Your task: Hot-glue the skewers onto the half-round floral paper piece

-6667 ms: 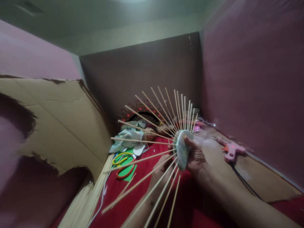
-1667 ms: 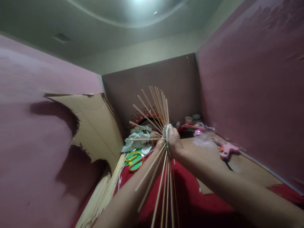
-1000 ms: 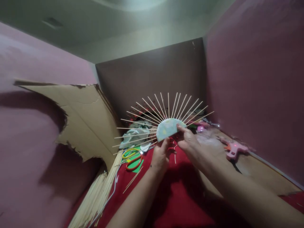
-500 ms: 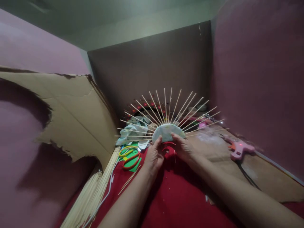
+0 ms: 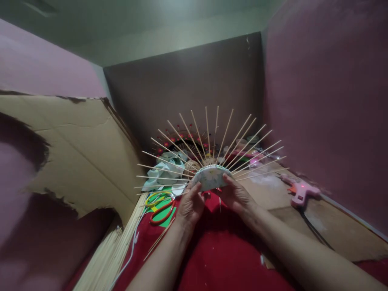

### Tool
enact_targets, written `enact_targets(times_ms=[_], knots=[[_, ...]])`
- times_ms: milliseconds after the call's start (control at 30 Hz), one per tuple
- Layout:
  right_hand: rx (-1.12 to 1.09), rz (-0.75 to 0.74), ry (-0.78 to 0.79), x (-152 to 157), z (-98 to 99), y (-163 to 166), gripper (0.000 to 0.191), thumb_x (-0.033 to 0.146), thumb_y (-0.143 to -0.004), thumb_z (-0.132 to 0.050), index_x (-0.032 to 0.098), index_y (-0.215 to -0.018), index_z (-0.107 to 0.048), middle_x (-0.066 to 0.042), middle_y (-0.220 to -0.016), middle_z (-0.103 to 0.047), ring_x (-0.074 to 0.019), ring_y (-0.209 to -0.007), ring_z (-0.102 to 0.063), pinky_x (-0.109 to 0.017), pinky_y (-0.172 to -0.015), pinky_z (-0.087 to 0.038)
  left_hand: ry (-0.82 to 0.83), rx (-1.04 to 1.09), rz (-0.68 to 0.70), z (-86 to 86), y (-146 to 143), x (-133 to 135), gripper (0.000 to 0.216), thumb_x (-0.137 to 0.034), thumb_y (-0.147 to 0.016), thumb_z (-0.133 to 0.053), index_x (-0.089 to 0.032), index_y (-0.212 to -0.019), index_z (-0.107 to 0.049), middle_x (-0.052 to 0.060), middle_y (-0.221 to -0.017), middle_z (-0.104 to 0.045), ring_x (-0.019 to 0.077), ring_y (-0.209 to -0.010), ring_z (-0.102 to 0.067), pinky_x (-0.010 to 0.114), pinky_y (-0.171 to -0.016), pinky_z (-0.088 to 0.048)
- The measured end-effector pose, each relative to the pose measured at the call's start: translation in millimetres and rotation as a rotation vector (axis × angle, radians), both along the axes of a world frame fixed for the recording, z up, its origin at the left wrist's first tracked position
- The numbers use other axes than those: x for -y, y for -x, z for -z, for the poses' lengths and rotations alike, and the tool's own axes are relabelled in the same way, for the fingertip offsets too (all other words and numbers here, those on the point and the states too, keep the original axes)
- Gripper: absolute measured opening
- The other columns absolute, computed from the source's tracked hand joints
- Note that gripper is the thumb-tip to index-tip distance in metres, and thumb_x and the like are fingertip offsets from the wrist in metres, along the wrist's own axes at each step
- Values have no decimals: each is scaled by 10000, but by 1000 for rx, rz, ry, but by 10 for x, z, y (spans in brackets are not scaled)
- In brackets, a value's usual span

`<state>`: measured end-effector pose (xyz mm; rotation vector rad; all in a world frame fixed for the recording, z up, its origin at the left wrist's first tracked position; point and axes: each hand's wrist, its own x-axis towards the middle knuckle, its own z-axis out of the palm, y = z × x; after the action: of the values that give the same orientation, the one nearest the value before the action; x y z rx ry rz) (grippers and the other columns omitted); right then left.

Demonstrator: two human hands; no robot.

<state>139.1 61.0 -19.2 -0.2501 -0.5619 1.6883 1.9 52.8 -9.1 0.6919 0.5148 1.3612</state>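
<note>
- Both forearms reach in from the bottom edge, the left from about 7 o'clock and the right from about 4, wrists angled inward so the hands nearly meet mid-view.
- Left hand [image 5: 191, 206] has its thumb on the front of a pale half-disc [image 5: 209, 178], at its 7 o'clock corner, fingers curled and partly hidden.
- Right hand [image 5: 235, 198] mirrors that, its thumb on the face around 4 o'clock. So each grip is narrow, pinching the half-disc.
- The half-disc is up over the red cloth [image 5: 218, 254], curved edge toward 12, with thin sticks [image 5: 237, 139] fanning from it, roughly 9 round to 3.
- Going by the half-disc: scissors [image 5: 172, 202] on a green sheet [image 5: 170, 220] at 8 o'clock, pink glue gun [image 5: 303, 193] just past 3 on flat cardboard [image 5: 342, 238].
- Writing-wise, the half-disc's print looks kinda floral, but it's too blurry to make out.
</note>
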Motion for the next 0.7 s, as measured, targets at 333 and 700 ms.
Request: enact_targets(times_ms=[333, 700], knots=[[46, 13, -25, -6, 23, 19, 290, 251, -650, -751, 178, -922, -684, -13, -895, -716, -172, -857, -610, -309, -774, -485, 73, 14, -61, 5, 36, -4, 259, -167, -661, -741, -202, -902, -655, 9, -895, -671, 152, -779, -604, 254, -584, -478], [4, 60, 102, -23, 71, 5, 272, 218, -615, -768, 213, -863, -654, 9, -819, -708, -164, -774, -622, -311, -721, -526, 82, -42, -50, 59, -8, 9, 324, -181, -635, -770, -138, -932, -650, 49, -875, -690, 153, -726, -621, 249, -576, -463]])
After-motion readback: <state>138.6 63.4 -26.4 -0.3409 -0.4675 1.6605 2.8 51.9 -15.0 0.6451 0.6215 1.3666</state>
